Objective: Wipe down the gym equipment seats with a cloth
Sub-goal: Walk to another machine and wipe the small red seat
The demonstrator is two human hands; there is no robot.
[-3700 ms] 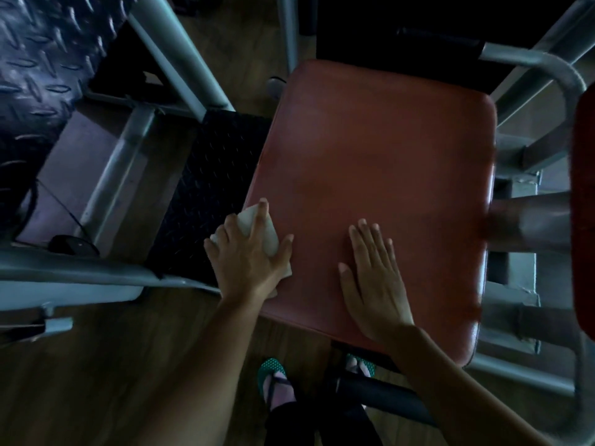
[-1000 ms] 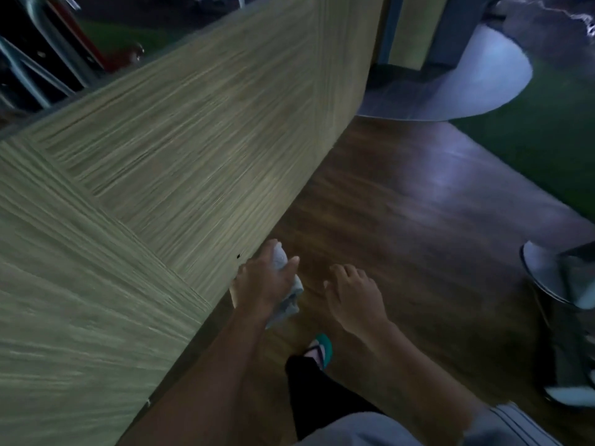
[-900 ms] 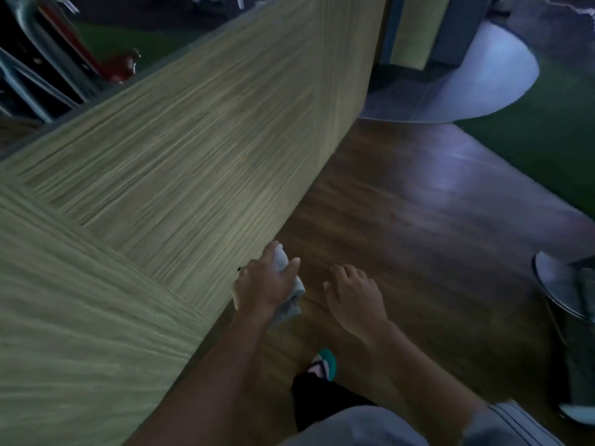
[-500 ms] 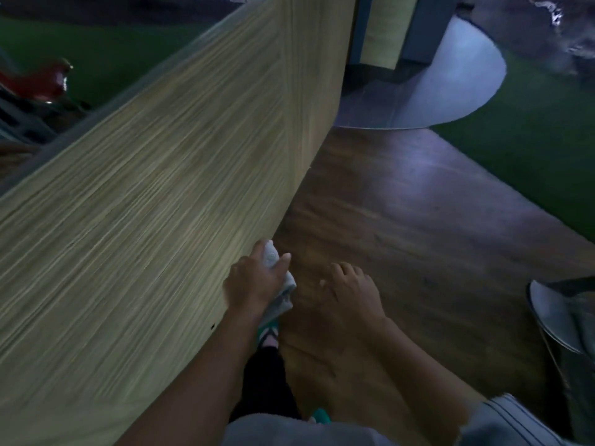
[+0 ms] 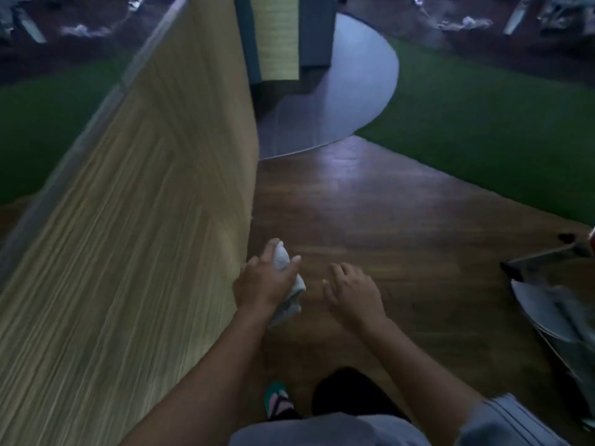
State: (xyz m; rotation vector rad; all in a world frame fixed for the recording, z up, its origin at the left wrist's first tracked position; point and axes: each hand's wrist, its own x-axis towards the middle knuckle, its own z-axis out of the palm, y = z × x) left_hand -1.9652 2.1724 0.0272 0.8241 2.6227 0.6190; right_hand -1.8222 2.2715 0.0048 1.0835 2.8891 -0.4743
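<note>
My left hand [image 5: 264,280] grips a crumpled white cloth [image 5: 285,278], held in the air in front of me above the wooden floor. My right hand [image 5: 352,289] hangs beside it with fingers loosely curled and holds nothing. No gym seat is in view. My foot in a green sandal [image 5: 278,402] shows below the hands.
A tall wood-grain partition wall [image 5: 135,236] runs along my left, close to the left hand. Dark wooden floor [image 5: 386,220] stretches ahead, bordered by green turf [image 5: 483,133] and a grey rounded platform [image 5: 347,91]. A metal equipment frame [image 5: 553,304] stands at the right edge.
I have left the red seat and walked along the partition wall. The wall's end is nearer now, and both hands keep their pose with the cloth still in the left.
</note>
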